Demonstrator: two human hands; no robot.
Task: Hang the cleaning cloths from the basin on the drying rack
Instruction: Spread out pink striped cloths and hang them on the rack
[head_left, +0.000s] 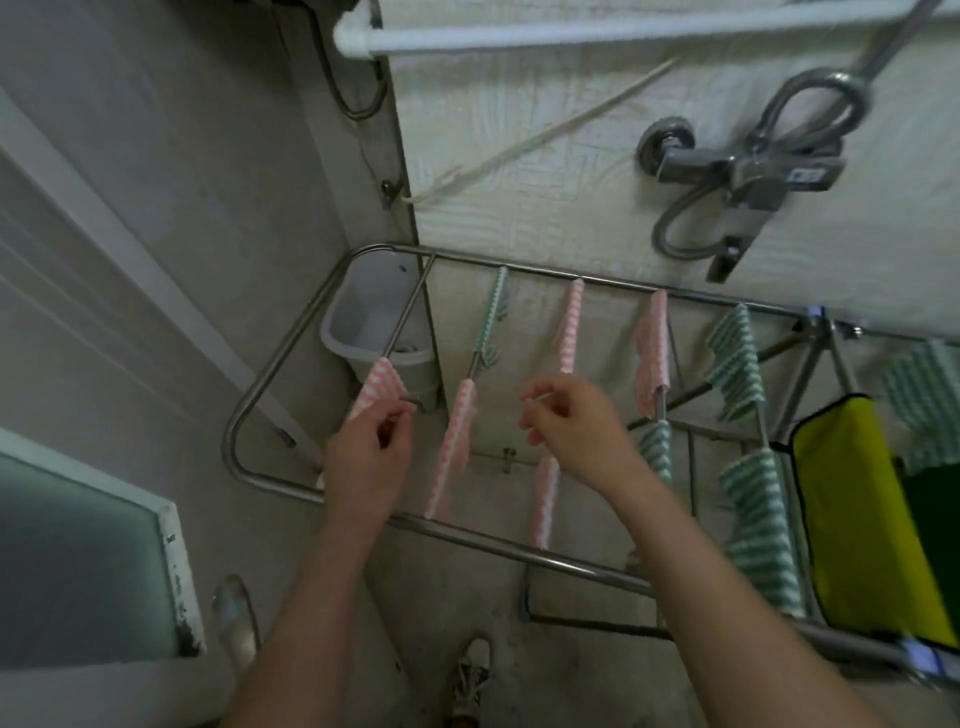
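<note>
While your left hand (371, 452) pinches the pink-striped cloth (378, 388) on the steel drying rack (275, 364), your right hand (566, 431) hovers empty; released lopsided, the cloth may slip.

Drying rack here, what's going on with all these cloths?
A person is working at the drying rack. Their left grip pinches a pink cloth on the leftmost rail; the right grip hovers over the middle rails, blurred, so whether it holds anything is unclear. Other pink cloths and green cloths already hang there.
</note>
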